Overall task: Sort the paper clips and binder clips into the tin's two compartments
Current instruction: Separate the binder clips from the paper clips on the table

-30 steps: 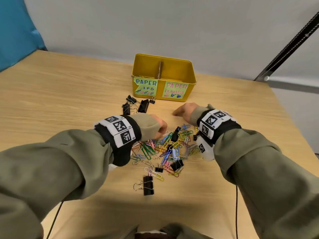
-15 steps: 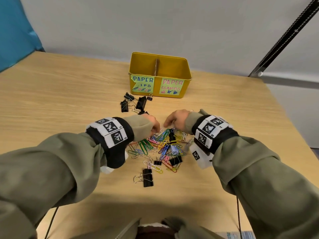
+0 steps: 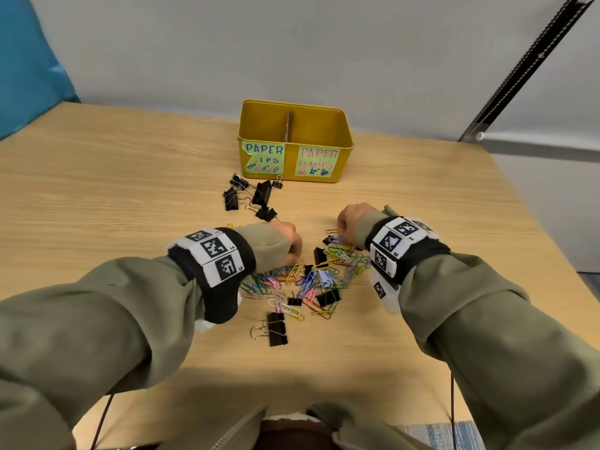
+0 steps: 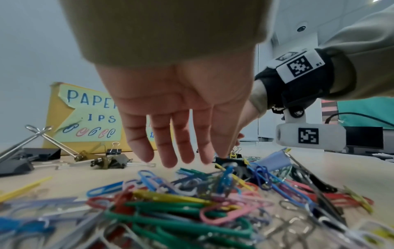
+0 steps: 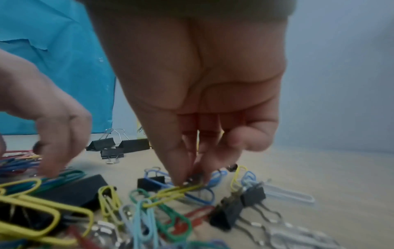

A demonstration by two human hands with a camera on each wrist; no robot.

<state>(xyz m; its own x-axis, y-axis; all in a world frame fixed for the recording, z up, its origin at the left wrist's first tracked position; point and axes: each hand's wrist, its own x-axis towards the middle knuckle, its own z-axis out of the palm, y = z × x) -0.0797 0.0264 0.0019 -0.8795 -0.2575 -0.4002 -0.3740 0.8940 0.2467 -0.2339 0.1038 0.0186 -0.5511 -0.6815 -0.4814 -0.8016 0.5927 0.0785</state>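
A yellow tin [image 3: 291, 164] with a centre divider [image 3: 288, 125] stands at the table's far side; its left label reads PAPER ..IPS, its right label PAPER CLAMPS. In front of me lies a mixed pile of coloured paper clips [image 3: 305, 279] and black binder clips. My left hand [image 3: 290, 243] hangs over the pile's far left edge, fingers [image 4: 170, 156] straight and holding nothing. At the pile's far right my right hand [image 5: 192, 178] pinches the raised end of what looks like a yellow paper clip [image 5: 170, 193]; the fingertips hide the exact grip.
Several black binder clips [image 3: 261, 193] lie apart between the pile and the tin. A larger binder clip [image 3: 276, 332] sits nearest me. A blue panel [image 3: 29, 60] stands at the far left, and the table edge [image 3: 552, 254] runs along the right.
Both hands dropped onto the pile. My right hand drew in from the bare table, then shifted to the pile's far right and closed to a pinch. The left hand stayed at the left edge.
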